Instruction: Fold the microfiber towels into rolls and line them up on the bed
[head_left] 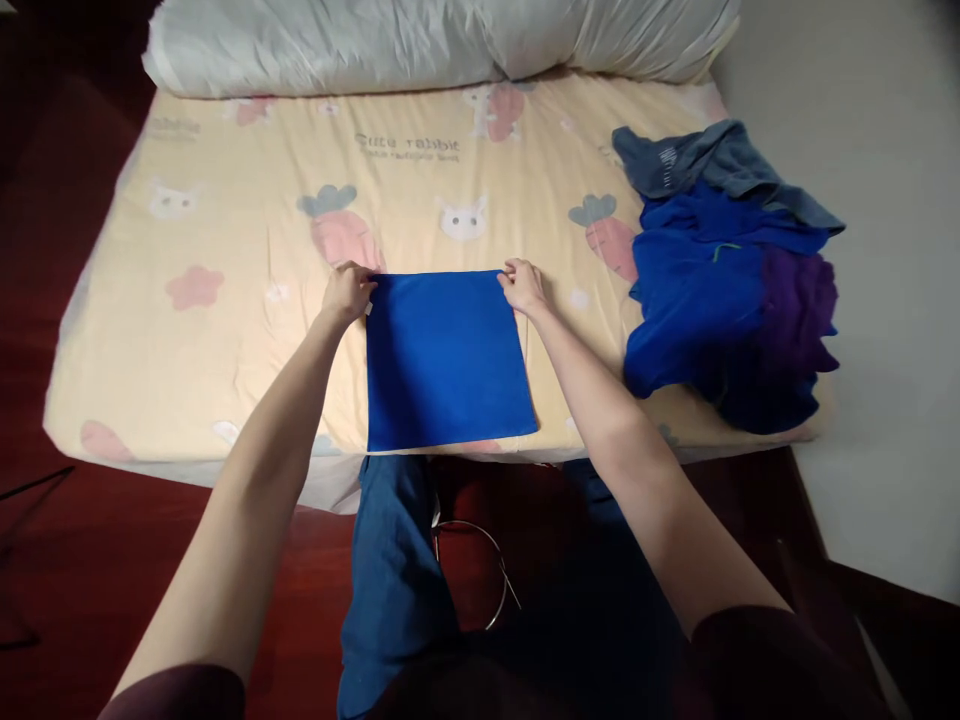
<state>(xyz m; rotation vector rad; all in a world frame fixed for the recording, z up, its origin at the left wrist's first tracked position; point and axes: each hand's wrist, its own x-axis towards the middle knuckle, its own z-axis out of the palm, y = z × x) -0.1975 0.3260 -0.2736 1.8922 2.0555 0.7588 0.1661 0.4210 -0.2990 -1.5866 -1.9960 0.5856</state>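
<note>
A square blue cloth (450, 360) lies spread flat at the front edge of the bed, close to my knees. My left hand (349, 291) pinches its far left corner, where a small white tag shows by the fingers. At the far right corner, my right hand (521, 286) pinches the cloth between thumb and fingers. The far edge is fairly straight between both hands, and the near edge reaches the mattress edge.
A yellow sheet (225, 350) with carrots and rabbits covers the bed. Heaped at the right are crumpled blue cloths (697, 300), a purple cloth (799, 310) and a grey-blue cloth (720, 165). A rolled white quilt (435, 45) lies across the back; a wall (862, 250) stands right.
</note>
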